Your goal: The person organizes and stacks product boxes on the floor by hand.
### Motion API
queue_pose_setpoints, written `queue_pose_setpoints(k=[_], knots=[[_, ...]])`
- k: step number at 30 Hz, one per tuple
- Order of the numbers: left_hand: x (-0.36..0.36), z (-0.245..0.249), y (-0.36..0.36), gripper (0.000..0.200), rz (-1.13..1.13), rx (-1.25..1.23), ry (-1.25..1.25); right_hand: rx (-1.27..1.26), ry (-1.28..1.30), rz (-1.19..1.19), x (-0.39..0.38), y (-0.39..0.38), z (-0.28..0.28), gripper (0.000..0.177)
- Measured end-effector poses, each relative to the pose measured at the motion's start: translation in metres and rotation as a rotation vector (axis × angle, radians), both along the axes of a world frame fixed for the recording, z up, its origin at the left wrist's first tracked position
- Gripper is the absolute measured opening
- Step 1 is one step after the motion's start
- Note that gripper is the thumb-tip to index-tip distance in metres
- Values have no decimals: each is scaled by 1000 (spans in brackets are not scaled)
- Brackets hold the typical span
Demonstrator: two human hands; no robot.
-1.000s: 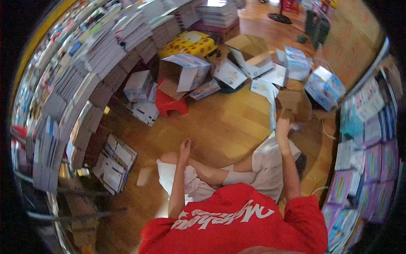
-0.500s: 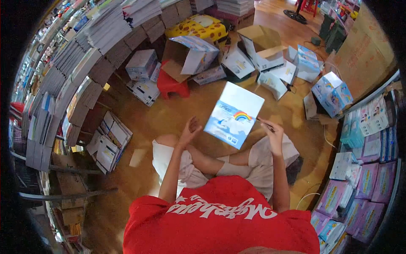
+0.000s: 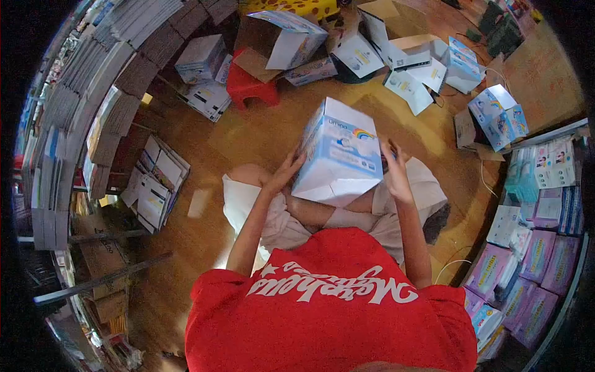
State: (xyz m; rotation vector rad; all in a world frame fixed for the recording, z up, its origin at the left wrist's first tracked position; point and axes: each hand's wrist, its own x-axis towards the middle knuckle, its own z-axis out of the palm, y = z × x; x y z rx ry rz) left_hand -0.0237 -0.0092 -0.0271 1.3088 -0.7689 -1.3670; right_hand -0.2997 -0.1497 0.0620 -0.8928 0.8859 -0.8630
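A light blue and white cardboard box with a rainbow and clouds printed on it is held tilted above my crossed legs. It stands out in full box shape, with a printed front, a side face and a white folded end toward me. My left hand presses on the box's left side, fingers stretched along it. At the right edge is my right hand, its fingers bent against that side and partly hidden. Between them the box looks supported from both sides.
Several similar cartons, some flattened, lie ahead around a red stool. Stacks of books line the left. A pile of flattened cartons leans nearby. Packaged goods fill the right shelf, and a white cable crosses the floor.
The box was a flat-looking panel beside my right hand; now it is opened out into a box shape. My left hand has moved from apart onto its left side.
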Motion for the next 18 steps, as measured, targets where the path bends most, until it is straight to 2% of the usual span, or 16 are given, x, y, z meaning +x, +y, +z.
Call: queue_pose_setpoints(k=[3,4,5,6,9,10,12,13,14,17,18], knots=[[-28,48,-5,98,144,-168,-283,-42,233,79,-5,1,2,83],[-39,53,-5,105,216,-262,-361,0,212,141,-14,-8,-18,87],[-51,60,-6,113,286,-354,-438,-62,219,177,-16,-9,-19,87],[-65,79,-10,124,281,-454,-372,-121,225,210,-18,-9,-20,87],[-77,80,-5,126,333,-447,-293,-208,222,199,-34,-5,-35,85],[-78,84,2,127,300,-335,-332,-224,217,180,-38,-5,-41,85],[-70,61,12,128,114,-158,-461,-377,171,274,-43,0,-28,87],[-69,48,22,122,86,-126,-555,-445,147,323,-47,5,-26,90],[-70,52,28,118,57,-94,-648,-457,229,294,-53,8,-34,98],[-69,63,33,98,-73,191,-606,-440,289,330,-67,16,-48,108],[-70,57,34,91,-5,120,-473,-441,396,341,-71,17,-49,112]])
